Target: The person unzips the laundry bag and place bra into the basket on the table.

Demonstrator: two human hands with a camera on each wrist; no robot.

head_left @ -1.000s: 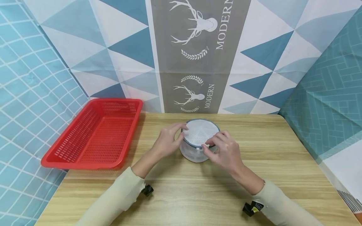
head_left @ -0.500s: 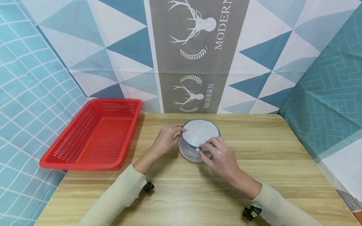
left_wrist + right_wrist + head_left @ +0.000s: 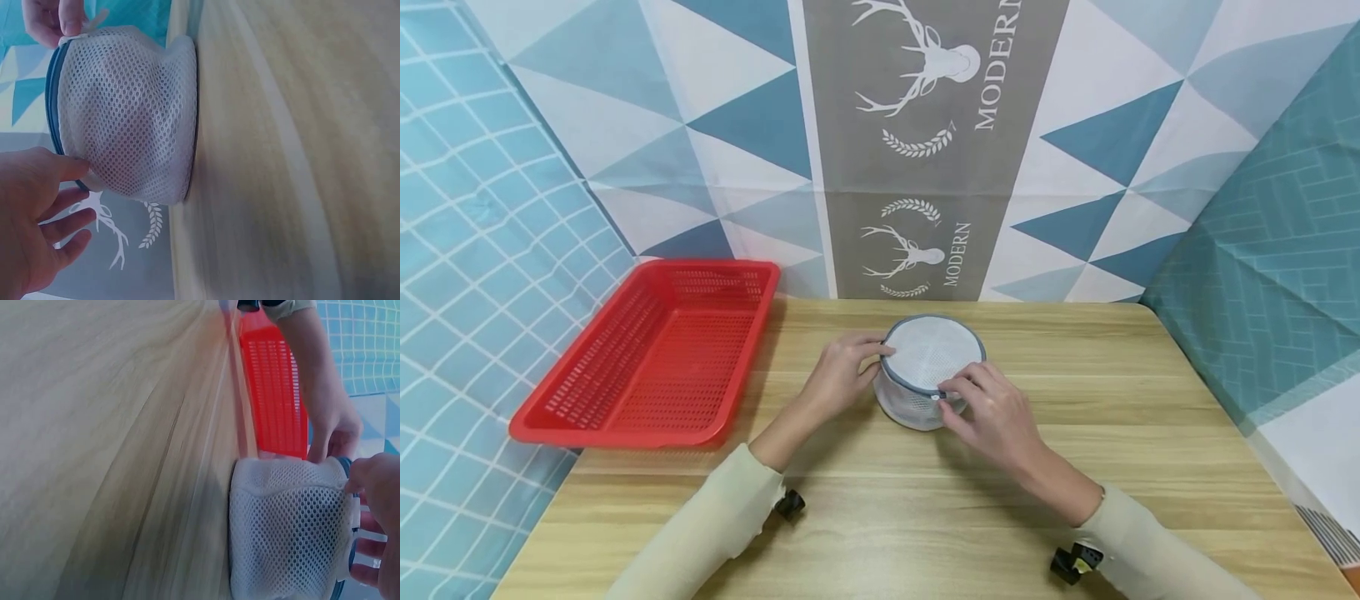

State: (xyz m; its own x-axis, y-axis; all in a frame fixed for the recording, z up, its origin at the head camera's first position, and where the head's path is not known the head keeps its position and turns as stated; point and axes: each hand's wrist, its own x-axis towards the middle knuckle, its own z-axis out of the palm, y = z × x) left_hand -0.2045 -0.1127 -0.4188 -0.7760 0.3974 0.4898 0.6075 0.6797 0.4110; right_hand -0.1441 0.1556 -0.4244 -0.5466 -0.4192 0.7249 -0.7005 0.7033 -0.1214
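A round white mesh laundry bag with a blue-grey zipped rim stands upright on the wooden table, its flat lid facing up. My left hand pinches the rim at the left, forefinger over the edge and thumb against the mesh side. In the left wrist view the other fingers of that hand are spread out past the bag. At the front right of the rim, my right hand pinches the zip by its white tab, thumb below and fingers above. The right wrist view shows the mesh wall beside that thumb.
A red perforated plastic basket sits at the left on the table, with nothing visible inside. Patterned sheets rise behind the table and along both sides. Small black devices are strapped at both wrists.
My left thumb has drawn in against the bag's side. My right fingers have come slightly lower and closer together on the zip. The bag stays in about the same place.
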